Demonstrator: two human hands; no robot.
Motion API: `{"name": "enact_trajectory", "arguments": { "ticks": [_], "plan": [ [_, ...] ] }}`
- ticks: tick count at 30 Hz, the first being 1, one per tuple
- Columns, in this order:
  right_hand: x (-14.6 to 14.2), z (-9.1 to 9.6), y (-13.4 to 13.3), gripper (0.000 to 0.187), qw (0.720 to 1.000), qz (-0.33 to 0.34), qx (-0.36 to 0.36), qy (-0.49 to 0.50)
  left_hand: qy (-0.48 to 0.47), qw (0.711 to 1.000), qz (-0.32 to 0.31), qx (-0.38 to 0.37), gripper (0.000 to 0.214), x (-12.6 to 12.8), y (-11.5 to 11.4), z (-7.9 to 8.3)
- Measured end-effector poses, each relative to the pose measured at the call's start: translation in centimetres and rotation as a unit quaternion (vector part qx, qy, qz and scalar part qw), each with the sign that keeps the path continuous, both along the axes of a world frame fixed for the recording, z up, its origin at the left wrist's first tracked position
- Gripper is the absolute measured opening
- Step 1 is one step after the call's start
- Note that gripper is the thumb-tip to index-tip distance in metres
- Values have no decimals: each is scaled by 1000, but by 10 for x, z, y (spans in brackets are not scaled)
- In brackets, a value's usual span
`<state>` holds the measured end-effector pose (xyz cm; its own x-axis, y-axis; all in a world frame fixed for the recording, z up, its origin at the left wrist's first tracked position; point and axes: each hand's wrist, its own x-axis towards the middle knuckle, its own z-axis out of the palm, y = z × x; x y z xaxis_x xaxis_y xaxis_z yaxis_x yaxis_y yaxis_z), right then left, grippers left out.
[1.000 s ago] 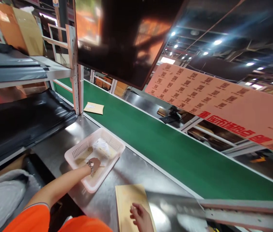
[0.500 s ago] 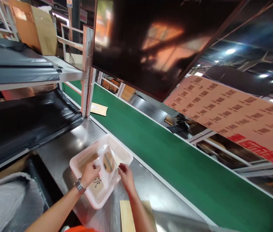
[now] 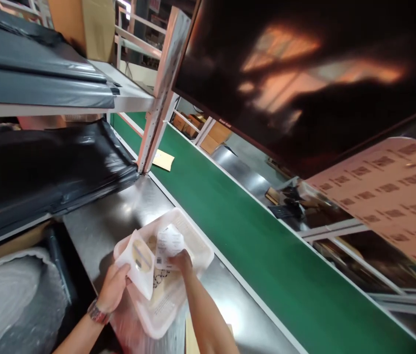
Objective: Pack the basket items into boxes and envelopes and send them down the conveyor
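My left hand, with a watch on its wrist, pinches the edge of a white packet that shows a round tan patch with a dark stripe. The packet is tilted over the left side of a pale plastic basket. Over the basket's middle, my right hand is closed on a white printed paper slip with a small square code. Below both lies a flat cream item with a dark chain-like pattern and small print, inside the basket. The right fingertips are partly hidden.
The basket stands on a metal table beside a green conveyor belt, which carries a yellow envelope. Another envelope lies under my right forearm. Bubble wrap is at left, a shelf post ahead, a screen above.
The packet has moved left with my left hand, away from the basket's middle. My right hand has come inward and now holds the printed slip. The view has shifted.
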<state>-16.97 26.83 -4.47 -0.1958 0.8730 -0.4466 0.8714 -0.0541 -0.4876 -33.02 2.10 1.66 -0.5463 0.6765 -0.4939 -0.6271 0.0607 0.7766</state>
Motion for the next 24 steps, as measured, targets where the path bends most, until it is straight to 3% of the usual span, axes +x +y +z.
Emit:
{"name": "enact_trajectory", "arguments": {
  "ticks": [3,6,8,10,12,15,19,24],
  "plan": [
    [3,10,-4,7,994,-15,-25,101,-99,990,82,55,40,5,15,8],
    [15,27,-21,16,975,-54,-48,212,-152,980,96,81,38,17,33,13],
    [27,39,-38,28,956,-87,-57,273,-158,984,41,71,39,30,43,13],
    [42,51,-54,36,932,-145,-51,330,-124,990,-62,35,42,45,50,11],
    [56,62,-68,41,888,-220,-44,400,-65,982,-176,-7,46,58,54,7],
    [77,74,-81,55,831,-287,-59,473,22,958,-282,-38,56,72,57,1],
    [100,77,-95,60,842,-259,-21,472,110,919,-374,-56,66,72,59,2],
    [123,72,-114,63,843,-242,-17,479,182,918,-352,-16,58,61,68,13]
  ]
}}
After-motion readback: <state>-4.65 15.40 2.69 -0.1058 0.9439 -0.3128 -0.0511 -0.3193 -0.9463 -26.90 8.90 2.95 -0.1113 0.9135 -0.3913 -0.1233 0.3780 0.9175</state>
